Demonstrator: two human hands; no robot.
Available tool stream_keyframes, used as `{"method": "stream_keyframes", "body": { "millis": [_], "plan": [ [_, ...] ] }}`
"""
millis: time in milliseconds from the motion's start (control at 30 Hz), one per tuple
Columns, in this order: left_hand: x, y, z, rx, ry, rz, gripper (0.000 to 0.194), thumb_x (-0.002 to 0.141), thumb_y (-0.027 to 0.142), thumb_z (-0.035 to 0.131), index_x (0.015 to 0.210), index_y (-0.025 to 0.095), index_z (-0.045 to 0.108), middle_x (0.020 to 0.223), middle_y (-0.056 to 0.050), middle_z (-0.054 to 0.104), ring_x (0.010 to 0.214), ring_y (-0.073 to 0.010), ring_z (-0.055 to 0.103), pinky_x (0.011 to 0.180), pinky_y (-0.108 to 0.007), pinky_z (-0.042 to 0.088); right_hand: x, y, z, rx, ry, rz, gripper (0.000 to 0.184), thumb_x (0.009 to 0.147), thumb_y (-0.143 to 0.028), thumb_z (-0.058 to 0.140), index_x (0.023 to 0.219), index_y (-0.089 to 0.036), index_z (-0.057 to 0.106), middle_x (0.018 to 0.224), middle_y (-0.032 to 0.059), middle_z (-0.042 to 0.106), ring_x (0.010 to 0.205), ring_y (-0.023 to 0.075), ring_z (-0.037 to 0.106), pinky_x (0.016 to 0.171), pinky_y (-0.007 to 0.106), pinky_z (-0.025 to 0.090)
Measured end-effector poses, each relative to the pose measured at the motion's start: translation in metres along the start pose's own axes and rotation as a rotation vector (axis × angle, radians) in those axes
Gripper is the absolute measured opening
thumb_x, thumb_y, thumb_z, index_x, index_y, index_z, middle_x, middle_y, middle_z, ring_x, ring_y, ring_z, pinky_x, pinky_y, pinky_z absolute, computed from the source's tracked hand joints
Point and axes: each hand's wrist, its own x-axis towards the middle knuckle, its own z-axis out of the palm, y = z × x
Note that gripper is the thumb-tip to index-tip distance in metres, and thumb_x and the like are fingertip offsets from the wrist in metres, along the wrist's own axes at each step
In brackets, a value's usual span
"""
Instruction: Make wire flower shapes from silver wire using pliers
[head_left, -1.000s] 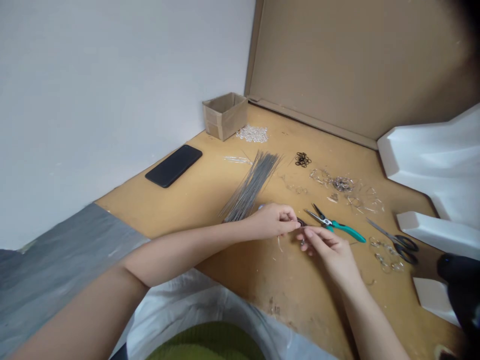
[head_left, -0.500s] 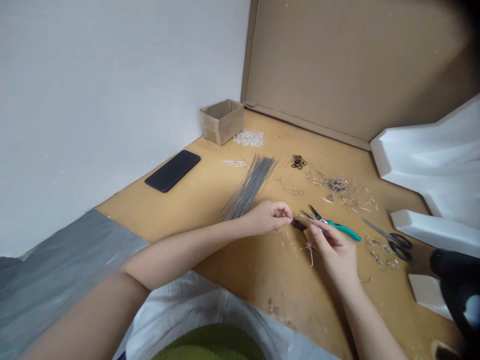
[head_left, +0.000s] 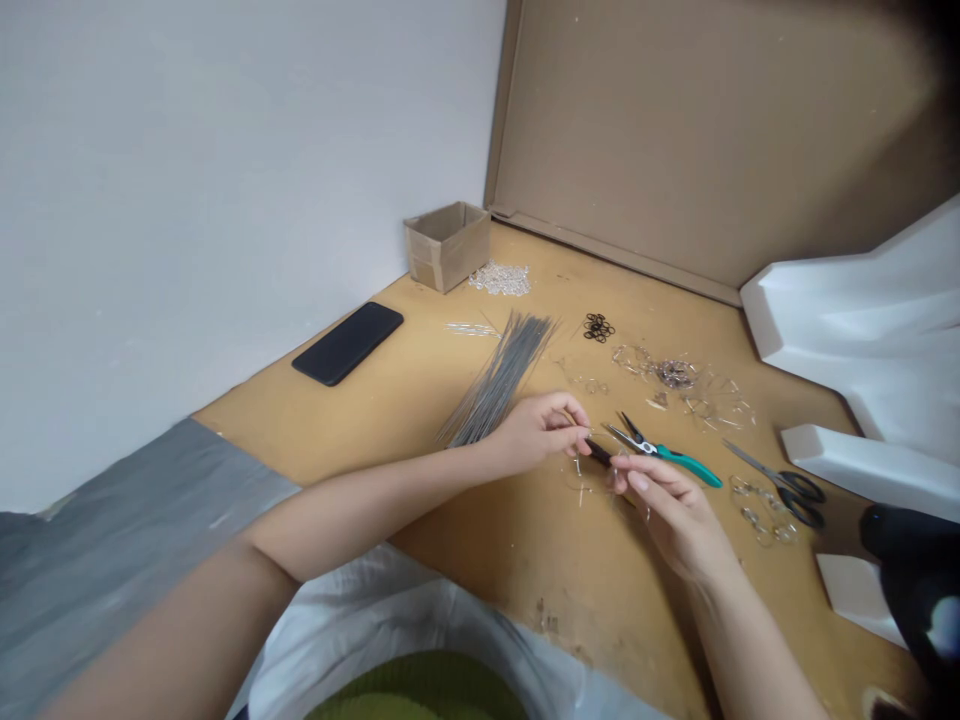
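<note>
The thin wire piece (head_left: 582,490) is up in the air just left of the green-handled pliers (head_left: 688,464), so this one looks unfinished. The left hand (head_left: 553,430) is curled, thumb and forefinger pinching one part of it. The right hand (head_left: 667,500), just on the near side of the pliers, has its thumb and fingertips drawn close together, seemingly on the other end (the strand is so fine that its exact grip is hard to read). As a judgement, the looped wire pile (head_left: 677,374) beyond the pliers and the wire loops (head_left: 765,512) to their near right could be pieces already shaped, while the bundle of straight wires (head_left: 501,380), left of the pliers, looks like stock left to work; how many remain cannot be told. The black rings (head_left: 598,328) lie farther beyond the pliers, in a small heap. Against half a second ago, the right hand has turned and its fingers have rearranged: the pale forked end that hung below them no longer shows there, and a pale bit dangles under the left fingers. The pliers have stayed put.
</note>
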Motion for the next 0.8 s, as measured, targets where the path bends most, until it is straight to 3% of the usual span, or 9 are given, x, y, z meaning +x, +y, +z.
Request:
{"method": "stream_keyframes", "body": {
  "millis": [100, 233, 400, 533, 667, 800],
  "plan": [
    [0.000, 0.003, -0.001, -0.116, -0.086, -0.049, 0.033, 0.072, 0.036, 0.066, 0.088, 0.013, 0.049, 0.069, -0.004, 0.064, 0.065, -0.0112, 0.062, 0.067, -0.027, 0.049, 0.001, 0.000, 0.002, 0.098, 0.065, -0.008, 0.014, 0.076, -0.033, 0.065, 0.086, -0.024, 0.071, 0.064, -0.0001, 0.059, 0.065, 0.0135, 0.053, 0.066, 0.029, 0.043],
    [-0.005, 0.007, 0.002, -0.024, -0.121, -0.020, 0.031, 0.078, 0.031, 0.061, 0.099, 0.014, 0.048, 0.076, -0.004, 0.064, 0.071, -0.0107, 0.062, 0.072, -0.027, 0.048, 0.003, 0.001, 0.004, 0.104, 0.162, -0.047, 0.016, 0.077, -0.036, 0.063, 0.081, -0.023, 0.070, 0.059, -0.0016, 0.053, 0.058, 0.0123, 0.049, 0.058, 0.027, 0.041],
    [-0.011, 0.004, 0.010, 0.242, -0.049, 0.169, 0.027, 0.074, 0.021, 0.062, 0.098, 0.016, 0.051, 0.109, -0.008, 0.051, 0.082, -0.0100, 0.061, 0.077, -0.026, 0.047, 0.000, 0.003, 0.009, -0.218, 0.335, -0.152, 0.018, 0.078, -0.038, 0.061, 0.082, -0.022, 0.068, 0.062, -0.0006, 0.055, 0.062, 0.0150, 0.052, 0.064, 0.030, 0.044],
    [-0.015, 0.003, 0.014, 0.410, -0.116, 0.270, 0.029, 0.070, 0.030, 0.067, 0.092, 0.016, 0.055, 0.111, -0.009, 0.047, 0.096, -0.0152, 0.056, 0.089, -0.030, 0.044, -0.009, 0.002, 0.020, -0.489, 0.407, -0.258, 0.014, 0.078, -0.036, 0.061, 0.082, -0.024, 0.067, 0.072, 0.0028, 0.064, 0.067, 0.0185, 0.057, 0.069, 0.033, 0.046],
    [-0.020, 0.005, 0.016, 0.521, -0.103, 0.273, 0.026, 0.069, 0.030, 0.068, 0.088, 0.018, 0.056, 0.116, -0.010, 0.047, 0.108, -0.0199, 0.051, 0.097, -0.035, 0.037, -0.014, -0.002, 0.026, -0.630, 0.312, -0.410, 0.011, 0.079, -0.031, 0.060, 0.084, -0.027, 0.069, 0.079, 0.0050, 0.067, 0.074, 0.0220, 0.060, 0.074, 0.037, 0.047],
    [-0.017, 0.004, 0.015, 0.427, -0.042, 0.283, 0.006, 0.075, 0.018, 0.059, 0.075, 0.015, 0.054, 0.112, -0.011, 0.050, 0.107, -0.0188, 0.052, 0.093, -0.033, 0.040, -0.015, -0.005, 0.020, -0.469, 0.107, -0.319, 0.024, 0.086, -0.032, 0.050, 0.099, -0.027, 0.068, 0.090, 0.0058, 0.068, 0.089, 0.0230, 0.061, 0.083, 0.038, 0.045]
  ]
}}
